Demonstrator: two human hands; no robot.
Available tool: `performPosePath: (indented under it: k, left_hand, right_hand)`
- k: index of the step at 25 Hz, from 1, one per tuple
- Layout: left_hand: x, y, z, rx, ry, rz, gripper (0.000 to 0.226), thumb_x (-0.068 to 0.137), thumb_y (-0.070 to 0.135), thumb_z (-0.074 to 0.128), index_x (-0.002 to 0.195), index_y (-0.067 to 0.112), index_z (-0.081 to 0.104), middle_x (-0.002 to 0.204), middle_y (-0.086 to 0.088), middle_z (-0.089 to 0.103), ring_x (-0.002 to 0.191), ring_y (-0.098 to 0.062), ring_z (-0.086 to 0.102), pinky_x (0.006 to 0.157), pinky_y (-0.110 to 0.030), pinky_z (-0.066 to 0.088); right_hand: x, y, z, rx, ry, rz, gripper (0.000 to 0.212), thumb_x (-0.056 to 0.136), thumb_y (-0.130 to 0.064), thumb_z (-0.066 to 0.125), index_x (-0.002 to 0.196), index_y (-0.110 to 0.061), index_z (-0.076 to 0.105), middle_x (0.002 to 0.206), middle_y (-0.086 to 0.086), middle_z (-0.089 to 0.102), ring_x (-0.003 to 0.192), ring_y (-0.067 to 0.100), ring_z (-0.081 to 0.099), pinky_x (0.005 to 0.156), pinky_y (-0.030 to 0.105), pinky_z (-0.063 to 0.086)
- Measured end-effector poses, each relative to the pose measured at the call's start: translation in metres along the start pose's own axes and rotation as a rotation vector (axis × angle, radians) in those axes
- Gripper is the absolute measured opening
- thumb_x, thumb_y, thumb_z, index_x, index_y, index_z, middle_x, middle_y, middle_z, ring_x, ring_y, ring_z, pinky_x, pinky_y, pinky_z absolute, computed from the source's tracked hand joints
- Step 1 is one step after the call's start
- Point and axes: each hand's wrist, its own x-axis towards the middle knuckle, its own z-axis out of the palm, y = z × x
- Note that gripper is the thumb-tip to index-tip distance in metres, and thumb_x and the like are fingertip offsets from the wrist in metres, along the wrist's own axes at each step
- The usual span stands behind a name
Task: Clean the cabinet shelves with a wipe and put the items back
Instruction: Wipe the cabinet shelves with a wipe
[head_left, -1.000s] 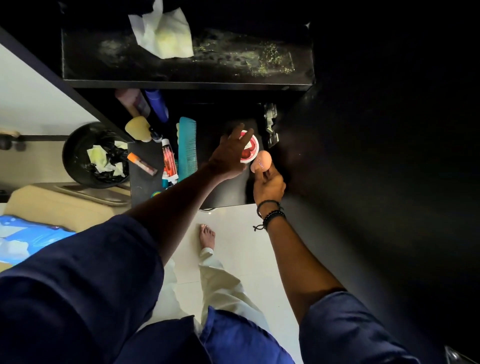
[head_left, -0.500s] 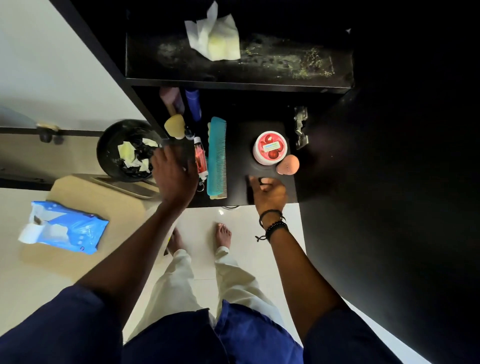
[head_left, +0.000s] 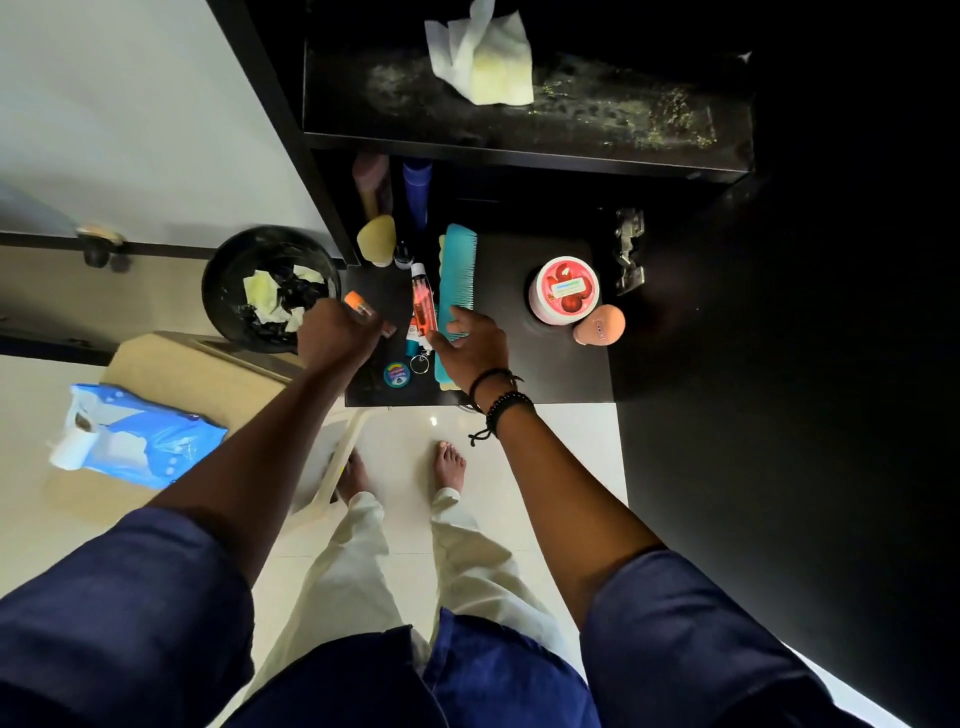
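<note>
looking down into an open dark cabinet, onto the lower shelf (head_left: 545, 364). in the left hand (head_left: 335, 340), an orange-capped tube (head_left: 357, 304), fingers (head_left: 382, 330) curled tight round its body, cap poking out toward the far side, just beside the rim of the black bin (head_left: 218, 291). under the right hand (head_left: 472, 351), the teal comb (head_left: 458, 270): long axis running near to far, teeth facing right, near half hidden beneath the palm, far half free. thumb laid on the teeth, the other digits reaching left toward the red tube (head_left: 423, 306) lying just beside the comb and parallel to it; loosely spread, not wide, and hard to tell from this angle whether pinching the comb or only touching it. right hand plainly the nearer of the two to the comb, so probably a grip across its narrow width and a lift next. further right on the same shelf, well apart from both hands, a red-lidded jar (head_left: 565, 291) with a peach sponge (head_left: 600, 325) just beside it. on the upper shelf (head_left: 675, 150), speckled with dust and so likely not yet finished, the white wipe (head_left: 480, 62), crumpled toward the far left, well apart from both hands and held by neither. on the floor at the left, a blue wipes pack (head_left: 140, 441).
</note>
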Motion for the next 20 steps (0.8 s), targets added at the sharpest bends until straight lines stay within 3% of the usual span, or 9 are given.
performPosePath:
  k: [3,5,7,10,13,15,17,20]
  left_hand:
    - [-0.003,0.009,-0.002,0.018,-0.026,0.013,0.052,0.051,0.045,0.080,0.083,0.007,0.064,0.080,-0.008,0.067,0.074,-0.026,0.064,0.062,-0.033,0.054]
    - [-0.007,0.015,-0.002,0.003,-0.057,0.035,0.041,0.055,0.035,0.081,0.080,0.007,0.066,0.076,-0.005,0.067,0.071,-0.022,0.065,0.059,-0.031,0.051]
    - [-0.010,0.019,-0.002,-0.026,-0.036,0.092,0.040,0.059,0.039,0.080,0.081,0.008,0.068,0.078,-0.006,0.070,0.072,-0.021,0.068,0.064,-0.033,0.055]
    - [-0.022,0.025,-0.001,-0.085,-0.055,0.297,0.027,0.070,0.033,0.080,0.085,0.011,0.071,0.086,-0.004,0.073,0.074,-0.015,0.067,0.071,-0.031,0.056]
    - [-0.044,0.038,0.006,-0.044,-0.169,0.507,0.015,0.075,0.024,0.075,0.084,0.012,0.072,0.093,0.000,0.075,0.074,-0.007,0.066,0.065,-0.020,0.051]
    - [-0.057,0.048,0.017,0.008,-0.235,0.648,0.016,0.078,0.025,0.073,0.087,0.013,0.071,0.095,0.001,0.074,0.083,-0.010,0.068,0.071,-0.021,0.052]
    - [-0.069,0.058,0.027,-0.005,-0.344,0.726,0.018,0.083,0.020,0.070,0.099,0.010,0.070,0.096,-0.003,0.074,0.090,-0.015,0.069,0.081,-0.022,0.052]
    - [-0.077,0.059,0.038,-0.022,-0.354,0.700,0.023,0.085,0.012,0.066,0.109,0.010,0.065,0.102,-0.007,0.072,0.093,-0.018,0.069,0.080,-0.018,0.048]
  right_hand:
    - [-0.001,0.002,0.007,0.039,-0.008,0.033,0.049,0.086,-0.028,0.067,0.130,-0.009,0.055,0.129,0.008,0.060,0.112,0.028,0.061,0.098,0.042,0.050]
    - [-0.003,0.004,0.009,0.050,-0.013,0.045,0.046,0.087,-0.027,0.066,0.128,-0.010,0.057,0.129,0.009,0.060,0.112,0.029,0.061,0.097,0.043,0.051]
    - [-0.005,0.005,0.008,0.074,-0.006,0.043,0.042,0.088,-0.026,0.064,0.127,-0.011,0.058,0.129,0.008,0.060,0.111,0.028,0.062,0.097,0.041,0.051]
    - [-0.002,0.005,0.000,0.147,0.031,0.069,0.033,0.091,-0.020,0.057,0.123,-0.012,0.062,0.130,0.006,0.061,0.108,0.025,0.064,0.096,0.036,0.052]
    - [-0.003,0.008,-0.009,0.412,0.048,0.143,0.025,0.091,-0.027,0.057,0.110,-0.015,0.070,0.114,0.006,0.069,0.096,0.024,0.068,0.090,0.042,0.055]
    - [-0.004,0.016,-0.018,0.648,0.047,0.243,0.024,0.090,-0.028,0.062,0.106,-0.012,0.070,0.101,0.007,0.072,0.087,0.022,0.070,0.084,0.044,0.057]
    - [-0.005,0.025,-0.030,0.796,0.101,0.356,0.022,0.088,-0.016,0.066,0.106,-0.003,0.067,0.088,0.011,0.070,0.075,0.020,0.066,0.069,0.038,0.059]
    - [-0.002,0.049,-0.044,0.834,0.306,0.509,0.011,0.083,-0.006,0.070,0.091,0.000,0.064,0.084,0.017,0.065,0.065,0.024,0.060,0.054,0.034,0.057]
